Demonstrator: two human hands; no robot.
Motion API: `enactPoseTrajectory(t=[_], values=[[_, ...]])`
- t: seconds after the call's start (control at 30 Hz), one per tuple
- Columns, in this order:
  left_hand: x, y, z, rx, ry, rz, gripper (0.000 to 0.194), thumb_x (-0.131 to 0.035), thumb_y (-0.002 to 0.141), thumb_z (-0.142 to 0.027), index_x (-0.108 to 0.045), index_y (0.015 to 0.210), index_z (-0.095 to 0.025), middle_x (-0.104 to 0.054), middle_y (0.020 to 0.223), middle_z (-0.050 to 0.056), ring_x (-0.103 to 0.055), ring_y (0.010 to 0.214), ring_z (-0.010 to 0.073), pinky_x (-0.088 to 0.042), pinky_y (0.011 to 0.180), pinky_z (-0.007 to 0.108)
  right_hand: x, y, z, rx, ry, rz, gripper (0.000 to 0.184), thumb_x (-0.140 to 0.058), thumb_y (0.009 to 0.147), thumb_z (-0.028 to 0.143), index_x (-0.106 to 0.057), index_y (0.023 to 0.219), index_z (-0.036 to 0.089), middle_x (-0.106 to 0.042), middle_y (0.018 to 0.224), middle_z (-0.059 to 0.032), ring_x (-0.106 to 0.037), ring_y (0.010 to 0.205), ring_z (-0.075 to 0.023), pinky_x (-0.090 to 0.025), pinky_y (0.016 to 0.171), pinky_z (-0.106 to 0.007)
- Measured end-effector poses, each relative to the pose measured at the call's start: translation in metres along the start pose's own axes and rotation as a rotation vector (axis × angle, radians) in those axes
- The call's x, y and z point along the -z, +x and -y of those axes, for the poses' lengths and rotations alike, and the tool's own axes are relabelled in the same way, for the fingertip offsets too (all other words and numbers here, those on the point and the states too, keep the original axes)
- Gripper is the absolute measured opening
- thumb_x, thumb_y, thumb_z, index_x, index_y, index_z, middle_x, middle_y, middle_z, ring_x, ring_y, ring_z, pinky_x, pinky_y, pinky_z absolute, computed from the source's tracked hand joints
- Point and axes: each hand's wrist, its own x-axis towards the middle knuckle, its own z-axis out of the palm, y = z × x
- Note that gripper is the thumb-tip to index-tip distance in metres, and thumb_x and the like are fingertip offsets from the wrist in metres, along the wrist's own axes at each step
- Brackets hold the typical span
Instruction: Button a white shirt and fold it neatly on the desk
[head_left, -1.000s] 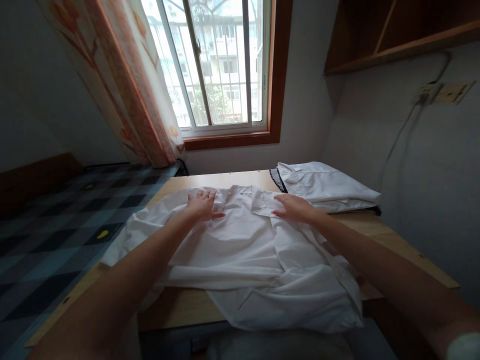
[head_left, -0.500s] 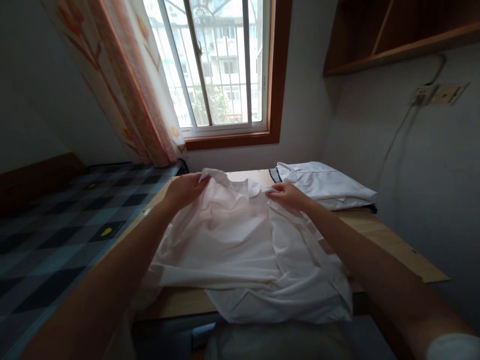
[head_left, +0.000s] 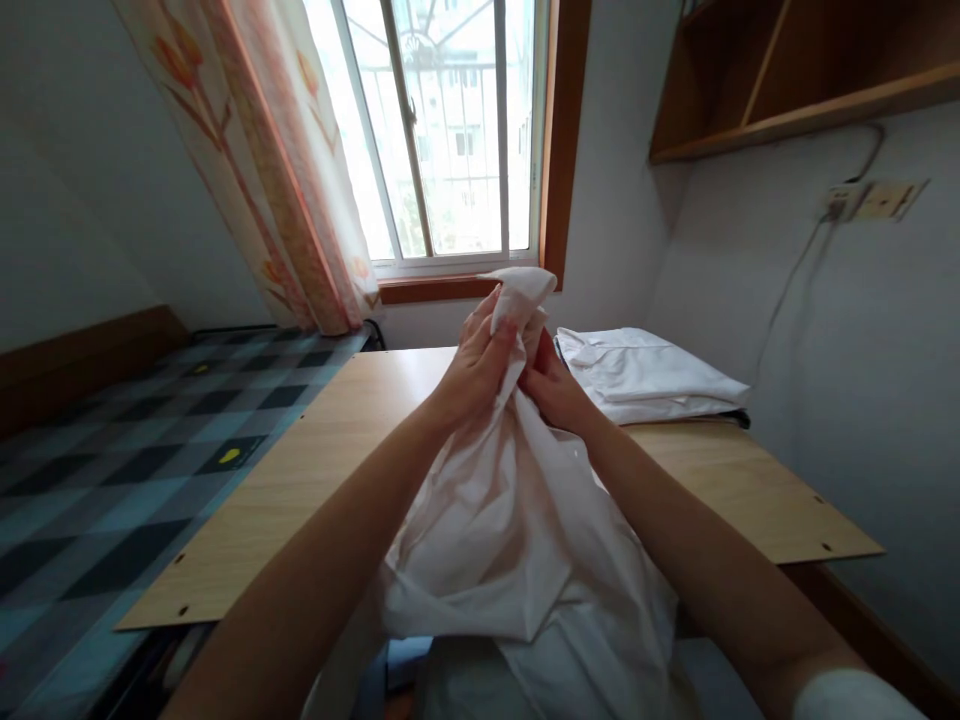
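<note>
A white shirt (head_left: 517,520) hangs from both my hands, its collar end bunched together at the top. My left hand (head_left: 480,350) is closed around the left side of the gathered cloth. On the other side, my right hand (head_left: 555,380) grips the same bunch, its fingertips partly hidden behind the fabric. The two hands almost meet. Below them the shirt drapes in loose folds over the board's near edge and towards my lap.
A pale wooden board (head_left: 300,500) lies under the shirt. Folded white shirts (head_left: 652,370) are stacked at its back right. A checked bed (head_left: 97,480) adjoins on the left. Behind are a curtain (head_left: 277,170) and a window; a wall shelf (head_left: 810,110) hangs upper right.
My hands have come together and risen, bringing the shirt's two shoulder areas into one bunch. The shirt was spread wide over the board before; now it hangs narrower.
</note>
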Motion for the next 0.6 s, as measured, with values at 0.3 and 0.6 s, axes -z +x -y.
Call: enactPoseTrajectory(t=[0.3,0.6], values=[[-0.030,-0.072,0.025,0.295,-0.188,-0.080,0.098,-0.077,0.064,-0.061,-0.035,0.143,-0.020,-0.059,0.132,0.014,-0.056,0.121,0.0291,-0.045,0.105,0.042,0.006,-0.002,-0.003,0.165,-0.410,-0.411,0.070,-0.056,0.088,0.035,-0.024,0.149,0.024,-0.048,0.141,-0.0126,-0.050,0.127,-0.0242,-0.042,0.106,-0.043],[-0.002,-0.134,0.007,0.483,0.016,0.051,0.051,-0.065,0.069,-0.034,-0.063,0.117,-0.018,-0.071,0.113,0.008,-0.062,0.112,0.0304,-0.046,0.103,0.045,0.021,-0.014,0.009,0.101,-0.579,-0.069,0.047,-0.059,0.089,0.042,-0.055,0.133,0.025,-0.059,0.123,-0.0096,-0.057,0.111,-0.0248,-0.055,0.088,-0.040]])
